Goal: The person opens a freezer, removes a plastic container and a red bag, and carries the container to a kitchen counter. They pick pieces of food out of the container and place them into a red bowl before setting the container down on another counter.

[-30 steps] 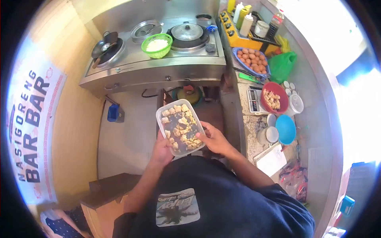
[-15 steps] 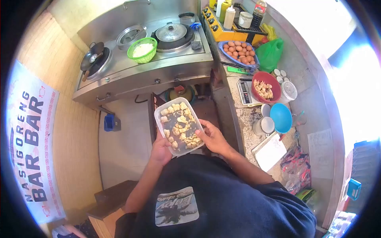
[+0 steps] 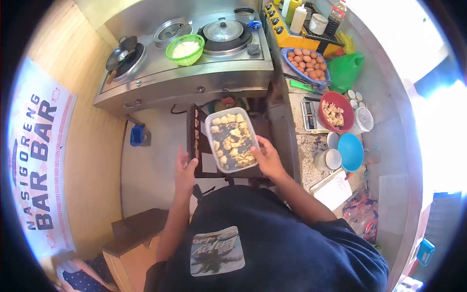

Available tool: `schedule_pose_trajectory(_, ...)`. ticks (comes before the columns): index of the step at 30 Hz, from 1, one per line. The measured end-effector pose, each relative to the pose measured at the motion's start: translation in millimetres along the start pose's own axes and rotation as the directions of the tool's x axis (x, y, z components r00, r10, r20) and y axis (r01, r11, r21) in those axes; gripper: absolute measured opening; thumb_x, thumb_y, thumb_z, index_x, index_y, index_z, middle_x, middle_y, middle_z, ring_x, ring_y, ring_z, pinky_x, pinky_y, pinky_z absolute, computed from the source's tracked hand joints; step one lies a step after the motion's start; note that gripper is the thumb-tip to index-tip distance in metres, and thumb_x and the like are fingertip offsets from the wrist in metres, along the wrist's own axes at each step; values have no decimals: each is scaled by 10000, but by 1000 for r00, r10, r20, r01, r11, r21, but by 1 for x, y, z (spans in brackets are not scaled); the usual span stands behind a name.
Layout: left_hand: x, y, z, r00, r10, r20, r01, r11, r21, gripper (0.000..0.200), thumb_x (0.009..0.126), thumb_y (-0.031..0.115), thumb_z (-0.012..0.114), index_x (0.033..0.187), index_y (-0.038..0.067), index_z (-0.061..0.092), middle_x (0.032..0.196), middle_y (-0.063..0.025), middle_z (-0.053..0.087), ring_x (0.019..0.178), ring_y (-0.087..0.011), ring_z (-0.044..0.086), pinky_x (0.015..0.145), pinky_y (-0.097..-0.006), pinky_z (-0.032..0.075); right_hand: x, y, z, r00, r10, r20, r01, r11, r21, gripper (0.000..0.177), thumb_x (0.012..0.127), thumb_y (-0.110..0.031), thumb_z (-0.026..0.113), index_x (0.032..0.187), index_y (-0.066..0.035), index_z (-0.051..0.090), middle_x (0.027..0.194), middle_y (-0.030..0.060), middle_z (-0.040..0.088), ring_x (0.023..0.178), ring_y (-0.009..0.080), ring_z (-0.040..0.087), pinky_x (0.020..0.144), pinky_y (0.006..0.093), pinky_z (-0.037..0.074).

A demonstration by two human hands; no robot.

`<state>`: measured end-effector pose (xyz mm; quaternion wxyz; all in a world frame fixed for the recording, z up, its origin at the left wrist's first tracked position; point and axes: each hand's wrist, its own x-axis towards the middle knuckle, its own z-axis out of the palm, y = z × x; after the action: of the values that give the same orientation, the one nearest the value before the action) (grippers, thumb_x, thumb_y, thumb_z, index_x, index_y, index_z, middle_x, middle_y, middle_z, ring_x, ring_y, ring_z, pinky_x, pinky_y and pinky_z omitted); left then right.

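Note:
A clear plastic container (image 3: 222,168) with pale, lumpy food pieces (image 3: 235,141) in it is held in front of my body. My right hand (image 3: 269,158) grips its right edge, thumb over the rim. To the left of the container, my left hand (image 3: 186,171) is apart from it, fingers spread and holding nothing. Below the container, a dark wooden stool or small table (image 3: 193,131) shows in part; the container hides much of it.
Ahead stands a steel stove (image 3: 160,80) with a lidded pan (image 3: 223,31), a wok (image 3: 121,54) and a green basket (image 3: 187,61). Along the right counter are eggs (image 3: 307,63), a scale (image 3: 310,117), a red bowl (image 3: 335,127) of similar pieces and a blue bowl (image 3: 351,148). Another person's arm (image 3: 92,272) shows at lower left.
My left hand has let go of the container and moved left, its fingers opening. My right hand still holds the container. The view has shifted slightly.

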<state>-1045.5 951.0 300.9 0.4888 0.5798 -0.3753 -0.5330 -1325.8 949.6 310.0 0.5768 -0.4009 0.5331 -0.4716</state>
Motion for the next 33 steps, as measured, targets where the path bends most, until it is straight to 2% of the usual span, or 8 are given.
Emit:
schedule_pose_trajectory(5, 28, -68, -50, 985, 121, -121, -24, 798, 602, 793, 848, 197, 705, 1503, 30, 289, 1398, -229, 423, 1255, -302, 453, 975, -390, 441, 19, 44, -34, 983, 111, -143, -102, 992, 67, 498, 966, -181, 593, 1396, -39, 386, 1058, 129, 663, 870, 156, 658, 680, 291, 557)
schedule_pose_trajectory(9, 16, -71, -41, 984, -82, -161, 162, 797, 581, 709, 813, 181, 723, 1422, 11, 403, 1307, -224, 522, 1163, -294, 550, 937, -393, 473, 21, 79, -59, 945, 183, -270, -191, 982, -3, 536, 952, -199, 613, 1410, -49, 379, 963, 125, 673, 767, 146, 658, 559, 272, 543)
schedule_pose_trajectory(11, 25, -107, -52, 987, -91, 129, 27, 904, 426, 551, 810, 181, 721, 1284, -8, 515, 1124, -173, 637, 1013, -258, 625, 864, -386, 501, 22, 97, -70, 938, 188, -290, -198, 980, -5, 540, 953, -204, 613, 1412, -47, 377, 959, 125, 674, 764, 149, 658, 561, 273, 545)
schedule_pose_trajectory(14, 20, -109, -40, 998, -44, -43, 60, 862, 504, 425, 815, 165, 714, 1172, -5, 560, 978, -129, 675, 928, -218, 643, 856, -361, 496, 21, 115, -82, 926, 194, -323, -208, 978, -9, 542, 955, -208, 611, 1413, -43, 374, 964, 128, 676, 772, 154, 659, 562, 276, 548)
schedule_pose_trajectory(24, 28, -106, -40, 998, -65, 24, 47, 894, 446, 476, 804, 158, 704, 1207, -32, 536, 1083, -183, 629, 1024, -271, 616, 919, -384, 470, 18, 89, -88, 948, 131, -289, -147, 988, -34, 509, 971, -189, 589, 1404, -24, 378, 1019, 146, 679, 837, 153, 660, 617, 271, 550)
schedule_pose_trajectory(26, 22, -103, -27, 892, 438, -112, -133, 489, 862, 614, 790, 168, 710, 1309, -47, 465, 1233, -246, 542, 1180, -348, 528, 1017, -434, 408, 22, 85, -86, 954, 107, -278, -117, 993, -18, 504, 972, -182, 586, 1402, -22, 379, 1027, 147, 680, 849, 153, 661, 650, 270, 548)
schedule_pose_trajectory(30, 21, -47, 11, 811, 582, 64, -339, 377, 862, 758, 782, 172, 704, 1420, -27, 347, 1317, -289, 458, 1278, -427, 414, 1087, -486, 327, 20, 56, -73, 975, 77, -210, -66, 996, 58, 471, 981, -139, 572, 1392, -6, 385, 1193, 135, 617, 1012, 146, 612, 854, 301, 522)
schedule_pose_trajectory(33, 26, -18, 38, 857, 389, 339, -512, 565, 647, 766, 859, 182, 685, 1485, 30, 269, 1356, -236, 472, 1219, -343, 511, 1037, -437, 405, 23, 56, -64, 983, -38, -177, 62, 990, 131, 498, 974, -162, 587, 1397, -3, 380, 1075, 155, 680, 954, 156, 652, 819, 293, 527)
